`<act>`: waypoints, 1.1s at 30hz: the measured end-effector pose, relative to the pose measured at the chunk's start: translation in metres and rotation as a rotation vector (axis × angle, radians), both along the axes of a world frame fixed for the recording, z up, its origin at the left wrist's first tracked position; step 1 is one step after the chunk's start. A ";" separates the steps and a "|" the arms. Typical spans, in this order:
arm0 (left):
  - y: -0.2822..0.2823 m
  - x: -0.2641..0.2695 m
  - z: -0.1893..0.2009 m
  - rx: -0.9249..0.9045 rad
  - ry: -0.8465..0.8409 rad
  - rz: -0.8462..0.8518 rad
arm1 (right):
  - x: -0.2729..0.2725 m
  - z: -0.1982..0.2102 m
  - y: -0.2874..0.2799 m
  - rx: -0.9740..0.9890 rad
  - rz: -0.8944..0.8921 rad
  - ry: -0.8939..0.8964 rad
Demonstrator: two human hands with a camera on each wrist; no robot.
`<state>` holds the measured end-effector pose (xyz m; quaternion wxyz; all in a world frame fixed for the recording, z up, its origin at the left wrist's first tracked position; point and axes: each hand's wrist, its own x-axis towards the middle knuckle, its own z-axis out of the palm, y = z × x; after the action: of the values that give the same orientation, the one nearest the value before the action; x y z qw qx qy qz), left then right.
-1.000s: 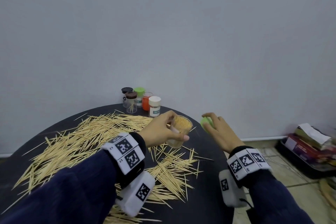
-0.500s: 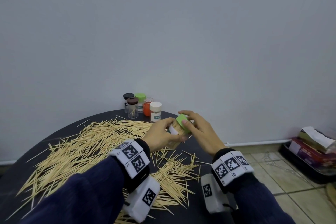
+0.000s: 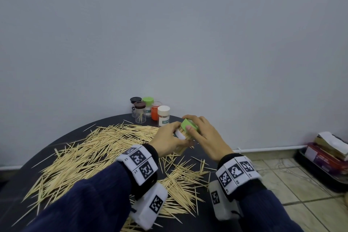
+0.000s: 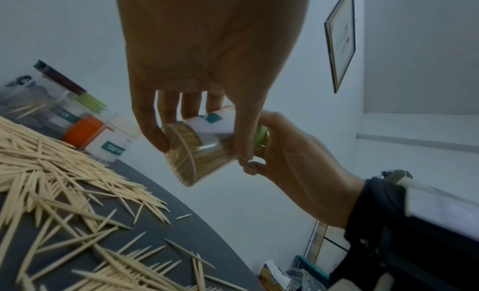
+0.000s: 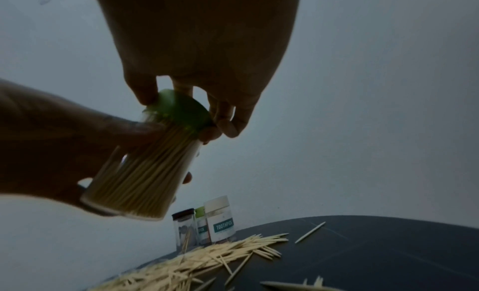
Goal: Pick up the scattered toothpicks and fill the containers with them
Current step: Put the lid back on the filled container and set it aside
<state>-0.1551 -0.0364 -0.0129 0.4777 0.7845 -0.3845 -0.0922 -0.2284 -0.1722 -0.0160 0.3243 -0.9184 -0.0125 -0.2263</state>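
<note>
While the clear container (image 3: pixel 181 142) hangs tilted above the desk (image 3: pixel 105 122), I read the step in hand as capping a full jar. My left hand (image 3: pixel 167 140) has its grip curled round the container's body, thumb on one side and fingers on the other, with the base pointing toward 7 o'clock in the head view. The toothpicks inside (image 5: pixel 145 172) are packed tight up to the mouth. My right hand (image 3: pixel 205 137) pinches the green lid (image 3: pixel 188 125) by its rim with thumb and fingertips; the lid sits at the mouth, apparently not yet square on it.

Procedure, as I judge it: bring the container upright first, so no toothpick tip slips past the rim. Align the lid flat with the mouth, then press or twist evenly; whether it screws or snaps on, I cannot tell. Check that no tips are caught under the lid's edge.

The loose toothpicks (image 3: pixel 90 152) cover the desk from 7 to 10 o'clock of the hands. The other jars (image 3: pixel 150 111) stand at 11 o'clock near the wall.
</note>
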 end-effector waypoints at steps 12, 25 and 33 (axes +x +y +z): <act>0.002 -0.010 -0.004 0.055 -0.143 0.185 | 0.007 -0.012 0.013 0.082 -0.013 0.091; 0.001 -0.019 -0.005 0.132 -0.309 0.313 | 0.013 -0.020 0.018 0.296 0.004 0.063; -0.004 -0.020 -0.005 0.184 -0.323 0.329 | 0.009 -0.014 0.022 0.337 -0.033 0.064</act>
<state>-0.1749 -0.0400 -0.0178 0.3453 0.8812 -0.3132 0.0788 -0.2195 -0.1499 -0.0301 0.4701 -0.8579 0.0511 -0.2012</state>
